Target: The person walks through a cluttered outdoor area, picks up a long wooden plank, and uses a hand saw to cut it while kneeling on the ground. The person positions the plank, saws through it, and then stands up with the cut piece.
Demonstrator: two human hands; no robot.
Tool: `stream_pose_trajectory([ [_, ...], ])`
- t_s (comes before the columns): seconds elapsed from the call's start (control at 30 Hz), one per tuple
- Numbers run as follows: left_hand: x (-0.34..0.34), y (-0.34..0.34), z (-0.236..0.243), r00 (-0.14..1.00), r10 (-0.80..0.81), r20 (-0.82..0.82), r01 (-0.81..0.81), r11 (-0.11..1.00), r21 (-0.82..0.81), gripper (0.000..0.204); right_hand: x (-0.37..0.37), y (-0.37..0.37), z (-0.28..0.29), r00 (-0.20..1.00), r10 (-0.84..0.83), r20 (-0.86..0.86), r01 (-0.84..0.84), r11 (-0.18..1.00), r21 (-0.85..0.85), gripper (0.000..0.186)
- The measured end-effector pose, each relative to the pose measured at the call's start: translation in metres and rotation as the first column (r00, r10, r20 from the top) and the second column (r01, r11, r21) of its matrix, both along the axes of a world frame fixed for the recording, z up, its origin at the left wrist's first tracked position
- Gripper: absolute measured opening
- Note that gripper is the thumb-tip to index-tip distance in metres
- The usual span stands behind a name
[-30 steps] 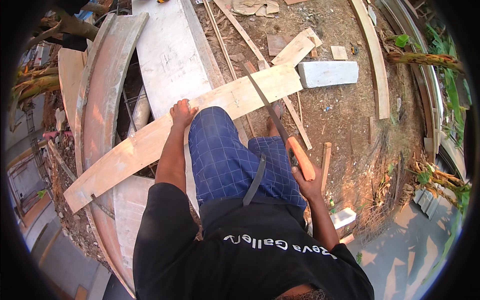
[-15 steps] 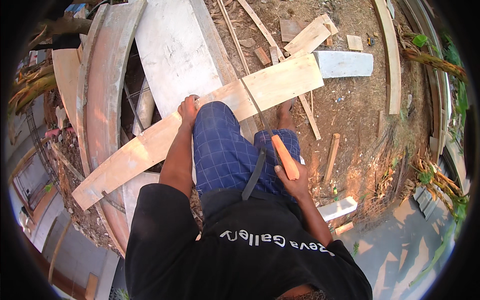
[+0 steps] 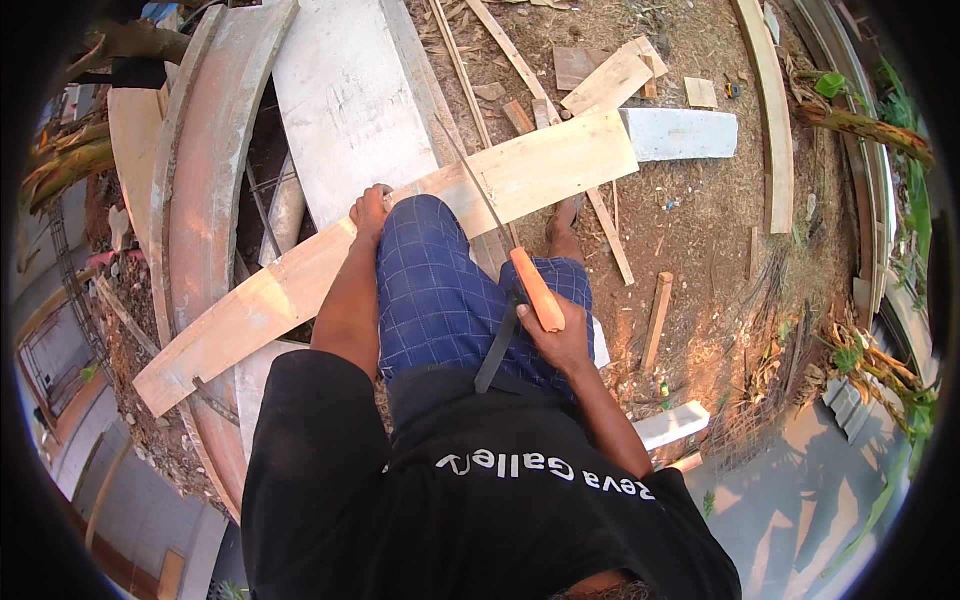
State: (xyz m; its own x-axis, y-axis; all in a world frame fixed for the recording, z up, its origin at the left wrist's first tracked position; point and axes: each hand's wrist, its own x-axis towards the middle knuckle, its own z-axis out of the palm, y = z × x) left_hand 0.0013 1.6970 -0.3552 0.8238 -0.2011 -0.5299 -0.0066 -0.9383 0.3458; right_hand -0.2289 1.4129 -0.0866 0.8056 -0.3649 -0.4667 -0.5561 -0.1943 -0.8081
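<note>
A long pale wooden board (image 3: pixel 270 290) slants across my lap, its left end low and its right end farther away. My left hand (image 3: pixel 371 212) is closed over the board beside my left knee, its fingertips at the far edge. A handsaw (image 3: pixel 538 291) with an orange handle is gripped in my right hand (image 3: pixel 562 337). Its thin blade crosses the board right of my knee, and the tip sticks out past the far edge. My left knee, in blue checked shorts, is against the board's near edge.
Beneath the board lies a whitish slab (image 3: pixel 345 90), with a curved concrete-like channel (image 3: pixel 205 130) to its left. A white block (image 3: pixel 680 134) touches the board's right end. Wood offcuts (image 3: pixel 608 83), a tape measure (image 3: pixel 733 90) and a long plank (image 3: pixel 768 120) lie on the dirt.
My right hand has pushed the saw forward and slightly left, so more blade shows beyond the board's far edge. My left hand keeps its hold on the board.
</note>
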Motion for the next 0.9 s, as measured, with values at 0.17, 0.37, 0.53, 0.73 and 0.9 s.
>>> stream_pose_trajectory([
  [0.17,0.005,-0.017,0.002,0.997,-0.025,0.079,0.022,0.999,0.041,0.056,-0.007,-0.022,-0.001,1.0,0.025,0.019,-0.025,0.999,0.022,0.027],
  [0.37,0.009,-0.04,0.008,0.993,-0.018,0.115,0.013,0.999,0.04,0.092,-0.002,-0.042,-0.016,1.0,0.018,0.0,-0.018,1.0,-0.01,0.025],
  [0.53,0.016,-0.048,0.007,0.996,-0.058,-0.061,0.07,0.974,0.215,0.116,0.01,-0.04,-0.008,0.998,0.018,-0.063,-0.016,1.0,0.025,0.025],
  [0.73,0.013,-0.048,0.012,0.988,-0.021,-0.151,0.046,0.985,0.168,0.117,0.001,-0.046,0.027,0.96,-0.001,-0.279,0.011,0.999,0.036,0.024],
  [0.9,0.019,-0.054,0.02,0.983,-0.005,-0.183,0.036,0.985,0.167,0.116,-0.001,-0.064,0.094,0.947,0.042,-0.318,-0.032,0.999,0.036,0.019],
])
